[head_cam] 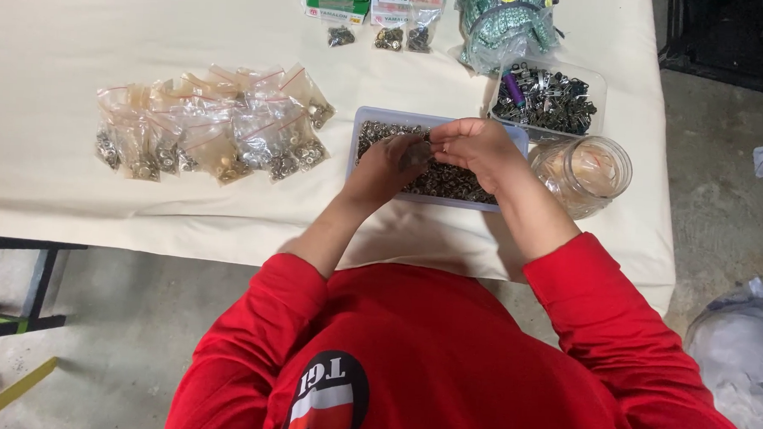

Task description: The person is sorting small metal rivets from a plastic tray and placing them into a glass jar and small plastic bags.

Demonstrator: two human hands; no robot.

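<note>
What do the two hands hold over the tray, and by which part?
The left hand cups a small pile of metal pieces in its palm. The right hand pinches at that pile; which piece it grips cannot be told.

one camera only, worn on the person's head, looking almost straight down from above the red-sleeved shoulders at 6 o'clock. it faces toward 12 o'clock, across the cloth-covered table (53, 71), whose far edge runs out of the top of the frame. it sits near enough that the left hand (392, 165) and right hand (477, 146) fall just above centre. bare floor (137, 315) shows at 7 and 3 o'clock. no second view shares the scene.
</note>
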